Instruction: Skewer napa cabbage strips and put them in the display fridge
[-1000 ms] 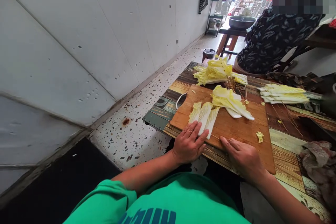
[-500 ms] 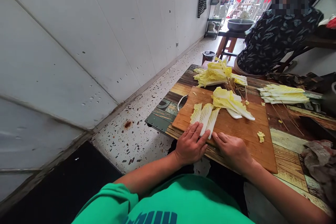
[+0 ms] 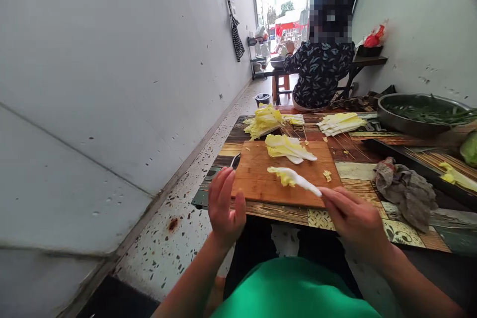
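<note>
My right hand (image 3: 354,216) pinches the white stem end of a napa cabbage leaf piece (image 3: 298,180), held up above the front of the cutting board. It is seen nearly edge-on, so I cannot tell whether several leaves are together or a skewer runs through. Raised at the board's left front corner, my left hand (image 3: 225,206) is open, holding nothing, fingers upward. Behind the held piece, a small stack of yellow-white cabbage leaves (image 3: 285,147) lies on the wooden cutting board (image 3: 253,174). A cabbage scrap (image 3: 327,175) rests near the board's right side.
Cabbage piles (image 3: 263,121) and skewered cabbage (image 3: 341,123) lie at the table's back. To the right are a crumpled rag (image 3: 406,191), a black tray (image 3: 413,166) with sticks, and a metal basin (image 3: 410,121) of greens. A person (image 3: 322,72) sits beyond, back turned.
The cabbage leaves under my hands at the board's front edge have been lifted, with my right hand holding the stem end. My left hand has come off them and opened. The view has swung right.
</note>
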### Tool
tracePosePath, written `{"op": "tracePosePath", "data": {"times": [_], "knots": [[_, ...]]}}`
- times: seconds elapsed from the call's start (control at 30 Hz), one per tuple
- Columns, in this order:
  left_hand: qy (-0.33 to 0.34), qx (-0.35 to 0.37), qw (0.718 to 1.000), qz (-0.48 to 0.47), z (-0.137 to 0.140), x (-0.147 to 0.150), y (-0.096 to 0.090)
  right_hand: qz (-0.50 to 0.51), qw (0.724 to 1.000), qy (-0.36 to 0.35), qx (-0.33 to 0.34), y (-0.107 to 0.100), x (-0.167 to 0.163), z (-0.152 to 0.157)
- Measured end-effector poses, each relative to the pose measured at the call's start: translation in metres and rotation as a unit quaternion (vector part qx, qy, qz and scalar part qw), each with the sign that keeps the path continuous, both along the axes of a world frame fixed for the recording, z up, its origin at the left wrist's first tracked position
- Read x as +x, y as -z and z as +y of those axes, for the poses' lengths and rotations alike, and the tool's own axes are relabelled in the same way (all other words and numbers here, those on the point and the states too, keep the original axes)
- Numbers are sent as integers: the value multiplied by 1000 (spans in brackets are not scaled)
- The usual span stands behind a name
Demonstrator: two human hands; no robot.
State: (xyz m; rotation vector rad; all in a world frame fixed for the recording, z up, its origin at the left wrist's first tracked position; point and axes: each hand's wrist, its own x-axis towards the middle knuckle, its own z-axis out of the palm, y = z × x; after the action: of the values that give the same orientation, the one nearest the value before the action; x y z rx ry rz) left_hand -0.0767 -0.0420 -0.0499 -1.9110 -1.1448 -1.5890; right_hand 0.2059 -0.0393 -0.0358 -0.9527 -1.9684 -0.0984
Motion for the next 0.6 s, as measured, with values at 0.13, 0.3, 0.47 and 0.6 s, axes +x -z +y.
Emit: {"op": "tracePosePath", "data": {"times": [0.13,0.3,0.47,0.6], "knots": [[63,-71,993,69,49,24,-17,118,975,119,-144,9,54,-34],[112,-247,921,279,136,99,-18,187,925,204,-260,43,99,-56],[116,-404,792,443,195,146,-21,261,885,222,-314,61,109,-65],[135,-419,756,485,214,156,-25,285,865,221,-349,56,107,-64]]}}
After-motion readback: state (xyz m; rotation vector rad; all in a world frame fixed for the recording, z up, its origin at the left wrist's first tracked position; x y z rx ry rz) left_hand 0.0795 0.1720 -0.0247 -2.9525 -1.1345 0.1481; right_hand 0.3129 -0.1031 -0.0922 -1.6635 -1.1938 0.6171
